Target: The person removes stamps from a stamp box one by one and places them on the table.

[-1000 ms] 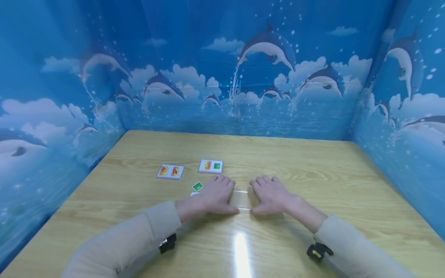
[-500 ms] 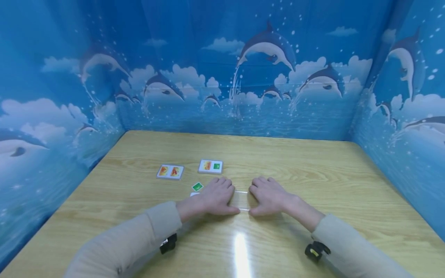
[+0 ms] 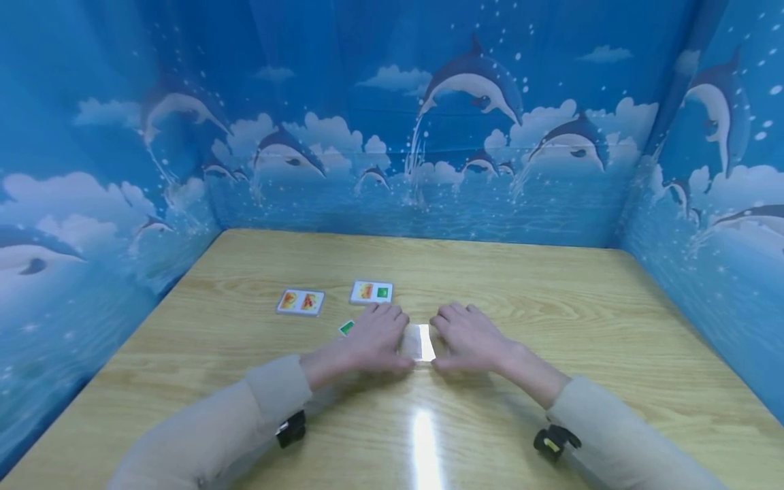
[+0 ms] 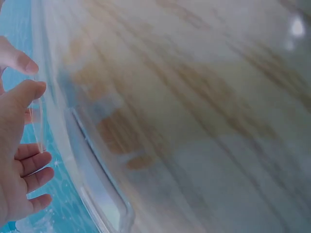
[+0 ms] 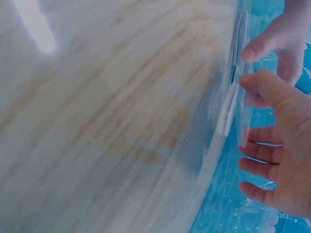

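Note:
Between my two hands is a clear flat plastic plate [image 3: 419, 342], tilted so that a bright reflection shows on it. My left hand [image 3: 373, 341] pinches its left side, thumb at the near edge and fingers at the far edge. On the right side my right hand [image 3: 469, 340] grips it the same way. Both wrist views show the plate edge-on, a thin clear strip [image 5: 244, 116] between thumb and fingers, above the table. A small green card [image 3: 346, 328] lies beside my left hand, partly covered by it.
Two flat cases with pictures lie behind and to the left: one with two food pictures [image 3: 300, 302], one with a food picture and a green one [image 3: 371, 292]. Another clear-rimmed case [image 4: 99, 179] lies on the wooden table [image 3: 520, 279]. Blue dolphin curtains [image 3: 392, 136] surround the table.
The clear plate has risen and tilted, now catching light. Both hands moved slightly away from me and left with it. The left hand now covers a white edge and more of the green card.

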### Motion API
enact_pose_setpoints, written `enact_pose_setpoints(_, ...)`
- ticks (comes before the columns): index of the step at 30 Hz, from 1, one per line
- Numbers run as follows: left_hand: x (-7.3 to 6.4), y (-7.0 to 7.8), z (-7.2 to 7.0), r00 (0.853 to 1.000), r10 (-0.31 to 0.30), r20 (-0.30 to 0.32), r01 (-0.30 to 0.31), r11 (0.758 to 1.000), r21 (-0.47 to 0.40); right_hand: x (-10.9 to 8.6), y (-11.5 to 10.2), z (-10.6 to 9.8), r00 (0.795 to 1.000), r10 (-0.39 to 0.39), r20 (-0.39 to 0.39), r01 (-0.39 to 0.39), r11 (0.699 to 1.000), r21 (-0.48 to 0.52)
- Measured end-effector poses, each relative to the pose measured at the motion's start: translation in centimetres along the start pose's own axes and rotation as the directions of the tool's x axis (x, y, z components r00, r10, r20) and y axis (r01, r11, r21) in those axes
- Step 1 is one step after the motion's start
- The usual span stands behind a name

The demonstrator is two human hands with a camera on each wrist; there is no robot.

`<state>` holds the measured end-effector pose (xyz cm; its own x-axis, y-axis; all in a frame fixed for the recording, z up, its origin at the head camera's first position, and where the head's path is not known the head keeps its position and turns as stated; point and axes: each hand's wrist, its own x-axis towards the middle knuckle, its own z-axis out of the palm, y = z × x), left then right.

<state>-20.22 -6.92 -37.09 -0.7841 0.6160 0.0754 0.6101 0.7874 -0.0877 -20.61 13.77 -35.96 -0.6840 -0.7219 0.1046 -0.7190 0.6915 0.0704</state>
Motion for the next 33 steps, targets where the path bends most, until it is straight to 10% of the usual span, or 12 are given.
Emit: enact_pose_setpoints(33, -5.1, -4.2, -1.0, 0.988, -0.032, -0.154, 0.037, 0.999, 0.034, 4.2, -5.6, -0.5, 0.994, 0.108, 0.006, -0.109, 0.994, 0.016)
